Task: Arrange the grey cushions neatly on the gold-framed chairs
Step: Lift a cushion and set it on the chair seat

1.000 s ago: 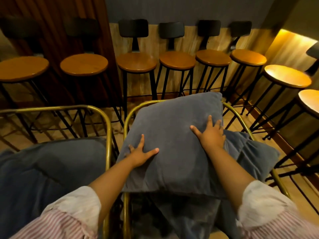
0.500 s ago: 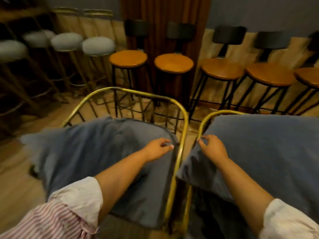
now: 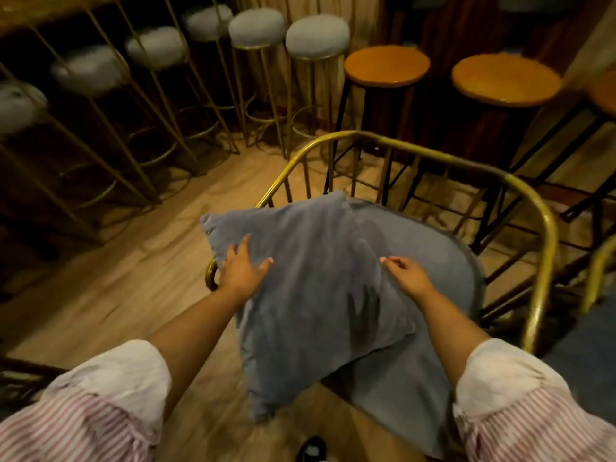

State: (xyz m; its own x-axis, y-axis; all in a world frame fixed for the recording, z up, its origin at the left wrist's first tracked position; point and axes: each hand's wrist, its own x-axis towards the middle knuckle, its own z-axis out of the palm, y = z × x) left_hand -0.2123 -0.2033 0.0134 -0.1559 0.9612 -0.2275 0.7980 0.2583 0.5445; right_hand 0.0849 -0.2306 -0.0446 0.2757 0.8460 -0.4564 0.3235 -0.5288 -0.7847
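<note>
A grey cushion (image 3: 310, 295) lies skewed across a gold-framed chair (image 3: 540, 228), its left corner overhanging the frame's left end. Under it sits a grey seat pad (image 3: 443, 258). My left hand (image 3: 241, 270) rests flat on the cushion's left part with fingers spread. My right hand (image 3: 405, 275) lies on its right part, fingers loosely apart; neither hand grips the fabric. At the right edge, part of a second gold chair (image 3: 596, 271) with a dark grey cushion (image 3: 586, 355) shows.
Gold-legged stools with grey fluffy seats (image 3: 316, 36) stand along the back left. Round wooden stools on black legs (image 3: 386, 65) stand at the back right. Wooden floor (image 3: 126, 278) lies open to the left. A dark shoe (image 3: 311, 450) shows at the bottom.
The view has swung left from the right-hand chair to the left one. Both hands have left the first cushion and now lie on this chair's cushion.
</note>
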